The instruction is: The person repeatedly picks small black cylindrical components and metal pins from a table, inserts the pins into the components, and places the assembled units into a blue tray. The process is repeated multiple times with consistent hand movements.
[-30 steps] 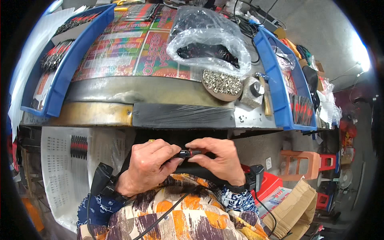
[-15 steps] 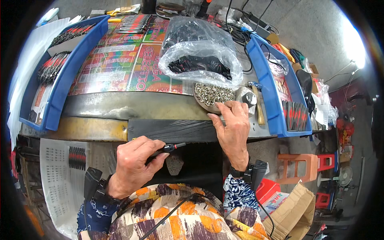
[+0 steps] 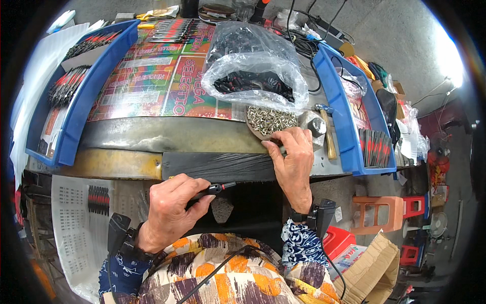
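Low over my lap, my left hand (image 3: 174, 209) is closed round a slim black tool (image 3: 215, 188) with a reddish band and a thin dark tip pointing right. The fingers cover most of its body. My right hand (image 3: 293, 164) bends over the near rim of a round dish (image 3: 253, 133) heaped with small silvery metal pins (image 3: 271, 120). Its thumb and forefinger are brought together in a pinch; whatever lies between them is too small to make out.
Behind the dish lies an open clear plastic bag (image 3: 253, 61) of black parts. Blue bins (image 3: 76, 111) with black-and-red pieces flank the bench, the right bin (image 3: 349, 137) beside a wooden-handled hammer (image 3: 330, 142). A black wooden strip (image 3: 217, 166) lines the bench's front edge.
My right thumb and forefinger have closed together and drawn slightly back toward the dish's near rim. The left hand keeps its hold on the tool almost unmoved.
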`<state>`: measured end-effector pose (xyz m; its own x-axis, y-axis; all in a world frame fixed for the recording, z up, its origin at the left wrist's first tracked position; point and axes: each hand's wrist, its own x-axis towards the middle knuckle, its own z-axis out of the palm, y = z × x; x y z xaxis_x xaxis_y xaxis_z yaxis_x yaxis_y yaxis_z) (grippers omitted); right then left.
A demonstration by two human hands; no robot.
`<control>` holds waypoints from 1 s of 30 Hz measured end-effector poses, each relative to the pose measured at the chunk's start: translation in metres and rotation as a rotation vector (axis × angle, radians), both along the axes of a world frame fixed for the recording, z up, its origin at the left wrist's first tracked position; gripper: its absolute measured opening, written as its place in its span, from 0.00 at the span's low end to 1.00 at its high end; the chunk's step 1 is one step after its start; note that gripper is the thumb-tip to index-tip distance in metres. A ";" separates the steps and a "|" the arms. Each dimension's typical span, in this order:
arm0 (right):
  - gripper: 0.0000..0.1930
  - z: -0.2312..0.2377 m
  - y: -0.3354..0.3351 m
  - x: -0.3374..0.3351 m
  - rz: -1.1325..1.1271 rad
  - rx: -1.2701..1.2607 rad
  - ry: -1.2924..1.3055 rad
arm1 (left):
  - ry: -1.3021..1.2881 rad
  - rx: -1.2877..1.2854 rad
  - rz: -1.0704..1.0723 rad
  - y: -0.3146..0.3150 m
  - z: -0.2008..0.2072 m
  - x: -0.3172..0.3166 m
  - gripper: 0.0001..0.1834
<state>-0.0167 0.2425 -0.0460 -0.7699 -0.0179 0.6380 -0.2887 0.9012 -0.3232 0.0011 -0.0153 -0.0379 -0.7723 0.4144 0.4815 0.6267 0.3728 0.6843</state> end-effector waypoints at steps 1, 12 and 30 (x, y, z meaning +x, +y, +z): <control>0.09 0.000 0.000 0.000 0.016 -0.020 0.001 | -0.002 -0.017 -0.006 -0.001 0.001 0.000 0.13; 0.05 0.009 0.005 0.000 0.014 -0.114 -0.178 | 0.020 0.026 -0.006 0.001 -0.002 0.005 0.13; 0.05 0.017 -0.006 0.010 0.051 -0.324 -0.243 | 0.029 -0.018 -0.022 -0.001 0.000 0.011 0.13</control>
<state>-0.0064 0.2363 -0.0292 -0.9021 0.1120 0.4168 -0.2110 0.7281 -0.6522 0.0125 -0.0162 -0.0379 -0.7487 0.4398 0.4960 0.6544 0.3706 0.6592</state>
